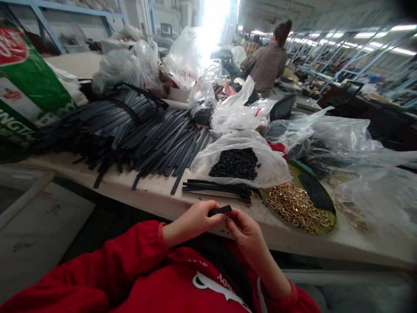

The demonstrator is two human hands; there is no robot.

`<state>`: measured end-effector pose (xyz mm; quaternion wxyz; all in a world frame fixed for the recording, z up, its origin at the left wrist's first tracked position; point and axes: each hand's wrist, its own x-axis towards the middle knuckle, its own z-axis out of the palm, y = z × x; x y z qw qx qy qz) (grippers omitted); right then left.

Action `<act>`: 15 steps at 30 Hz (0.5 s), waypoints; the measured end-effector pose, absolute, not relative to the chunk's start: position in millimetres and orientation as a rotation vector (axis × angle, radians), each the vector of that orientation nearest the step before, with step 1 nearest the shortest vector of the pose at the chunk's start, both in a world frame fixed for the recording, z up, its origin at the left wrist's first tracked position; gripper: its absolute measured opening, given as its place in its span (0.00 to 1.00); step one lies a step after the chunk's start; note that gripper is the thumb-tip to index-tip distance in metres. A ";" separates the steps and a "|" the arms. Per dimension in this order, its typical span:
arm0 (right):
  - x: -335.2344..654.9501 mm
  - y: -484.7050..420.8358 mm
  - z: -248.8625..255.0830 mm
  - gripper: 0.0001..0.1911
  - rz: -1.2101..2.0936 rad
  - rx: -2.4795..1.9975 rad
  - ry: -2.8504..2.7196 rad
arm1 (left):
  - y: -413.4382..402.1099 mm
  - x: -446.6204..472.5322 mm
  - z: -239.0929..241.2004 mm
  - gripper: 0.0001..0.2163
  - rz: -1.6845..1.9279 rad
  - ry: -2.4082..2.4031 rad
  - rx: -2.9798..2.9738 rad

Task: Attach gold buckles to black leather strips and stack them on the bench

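Observation:
My left hand (197, 218) is closed around a black strap (222, 211), whose flat end sticks out past the thumb toward the right. Close against that end, my right hand (243, 227) pinches with thumb and fingertips. Something tiny and shiny shows between the two hands, too small to name. Just beyond them on the table lies a short row of black straps (215, 190) with gold pieces at their right ends. Behind this row, an open clear plastic bag (273, 167) holds many small black pieces (235, 163). Gold buckles (293, 206) are heaped on a round yellowish tray (329, 226) to the right.
A dark phone-like slab (315, 191) rests on the tray. Long black strips (163, 139) spread over the table's left half, beside a green printed sack (35, 95). Plastic bags (241, 111) crowd the back and right. Another person (265, 69) stands farther off.

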<state>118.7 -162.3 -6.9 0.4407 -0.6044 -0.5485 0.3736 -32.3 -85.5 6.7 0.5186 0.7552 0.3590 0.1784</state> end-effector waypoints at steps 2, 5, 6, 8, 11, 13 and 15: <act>115.3 -164.0 -6.6 0.11 1.009 -1.488 -1.337 | -85.4 -33.3 6.9 0.10 0.397 0.871 1.845; 111.4 -164.7 -8.3 0.12 1.182 -1.436 -1.213 | -86.6 -34.6 5.9 0.12 0.306 0.879 1.785; 110.7 -164.7 -9.4 0.13 1.249 -1.420 -1.149 | -87.4 -34.7 5.1 0.12 0.267 0.873 1.734; 110.6 -164.8 -11.9 0.15 1.369 -1.389 -1.021 | -89.0 -34.3 3.4 0.13 0.198 0.862 1.622; 112.7 -166.9 -15.0 0.16 1.522 -1.346 -0.871 | -90.1 -32.2 0.9 0.11 0.142 0.865 1.528; 114.1 -169.3 -16.0 0.16 1.612 -1.287 -0.788 | -88.9 -30.7 -0.6 0.10 0.131 0.878 1.519; 114.3 -171.1 -17.1 0.19 1.673 -1.213 -0.730 | -86.3 -29.6 -2.2 0.10 0.140 0.911 1.553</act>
